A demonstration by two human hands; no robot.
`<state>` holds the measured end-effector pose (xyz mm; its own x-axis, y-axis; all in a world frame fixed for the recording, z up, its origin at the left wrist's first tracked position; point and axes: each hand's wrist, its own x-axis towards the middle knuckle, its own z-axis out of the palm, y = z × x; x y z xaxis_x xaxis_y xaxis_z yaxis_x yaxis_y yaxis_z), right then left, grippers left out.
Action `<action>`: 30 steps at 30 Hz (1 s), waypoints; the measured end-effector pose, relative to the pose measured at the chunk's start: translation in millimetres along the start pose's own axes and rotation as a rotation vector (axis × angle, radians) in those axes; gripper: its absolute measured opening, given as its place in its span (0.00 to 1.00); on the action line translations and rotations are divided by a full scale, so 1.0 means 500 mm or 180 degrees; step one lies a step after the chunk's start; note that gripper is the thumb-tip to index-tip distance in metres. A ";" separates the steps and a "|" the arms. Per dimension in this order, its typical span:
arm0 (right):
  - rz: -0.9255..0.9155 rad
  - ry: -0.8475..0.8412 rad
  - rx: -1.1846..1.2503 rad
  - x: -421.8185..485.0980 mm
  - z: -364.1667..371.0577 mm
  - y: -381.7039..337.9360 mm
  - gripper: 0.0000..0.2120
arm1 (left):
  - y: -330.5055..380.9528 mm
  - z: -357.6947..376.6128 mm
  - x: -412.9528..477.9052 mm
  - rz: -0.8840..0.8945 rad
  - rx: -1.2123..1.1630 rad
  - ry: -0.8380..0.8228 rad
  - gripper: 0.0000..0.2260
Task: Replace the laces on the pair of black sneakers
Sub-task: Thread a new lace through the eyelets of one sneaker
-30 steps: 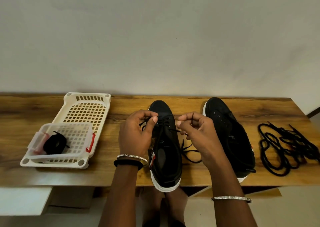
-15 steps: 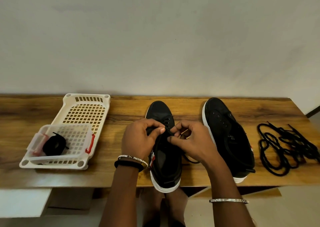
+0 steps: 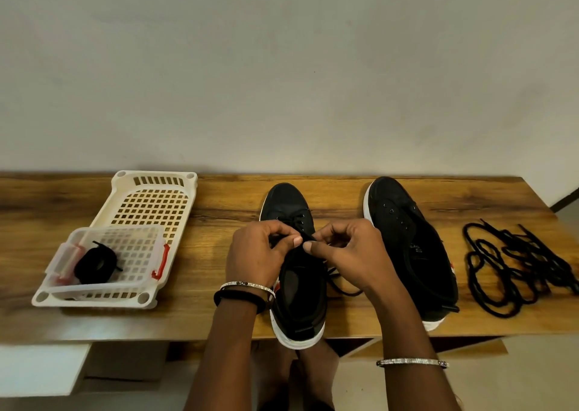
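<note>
Two black sneakers with white soles stand on the wooden table. The left sneaker (image 3: 297, 288) is in front of me, partly laced near the toe with a thin black lace (image 3: 344, 286) that trails off its right side. My left hand (image 3: 257, 257) and my right hand (image 3: 347, 250) meet over its eyelets, fingers pinched together on the lace. The right sneaker (image 3: 410, 241) has bare eyelets and no lace. A loose heap of black laces (image 3: 513, 266) lies at the far right.
A white perforated tray (image 3: 147, 203) sits at the left, with a small clear basket (image 3: 138, 247) on it that holds a coiled black lace (image 3: 95, 265). A grey wall runs behind the table (image 3: 219, 200). The table's front edge is just below the sneaker heels.
My two hands have come together over the middle of the left sneaker, from about a hand's width apart. The sneakers and the loose laces have not moved.
</note>
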<state>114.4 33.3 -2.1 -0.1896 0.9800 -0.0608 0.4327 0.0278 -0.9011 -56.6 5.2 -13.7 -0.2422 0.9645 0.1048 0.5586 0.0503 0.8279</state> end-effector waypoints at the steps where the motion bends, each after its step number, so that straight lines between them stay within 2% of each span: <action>1: 0.0017 -0.0003 0.0042 0.000 0.000 0.000 0.05 | -0.001 0.000 0.000 -0.0023 -0.0051 -0.0010 0.03; 13: 0.0122 -0.0039 0.0270 -0.006 -0.001 -0.010 0.06 | 0.010 0.014 -0.004 -0.0353 -0.0377 -0.0075 0.06; 21: 0.0266 -0.0264 0.0580 -0.003 -0.007 -0.005 0.04 | 0.017 0.002 -0.010 -0.0529 -0.0810 -0.0082 0.05; 26: 0.0452 -0.0322 0.0661 -0.001 0.006 -0.010 0.05 | 0.011 0.002 -0.006 -0.0399 -0.0642 -0.0133 0.06; 28: 0.0488 -0.0177 0.0641 0.001 0.012 -0.013 0.06 | 0.006 0.002 -0.005 -0.0334 -0.0389 -0.0149 0.09; 30: 0.0566 0.0123 0.0763 0.003 0.014 -0.021 0.08 | 0.006 -0.003 -0.008 -0.0281 -0.0195 -0.0213 0.16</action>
<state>103.5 33.2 4.2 -0.0939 0.9722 -0.2147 0.2349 -0.1879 -0.9537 -55.3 0.9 -10.9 -0.2336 0.9723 -0.0053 0.4874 0.1217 0.8647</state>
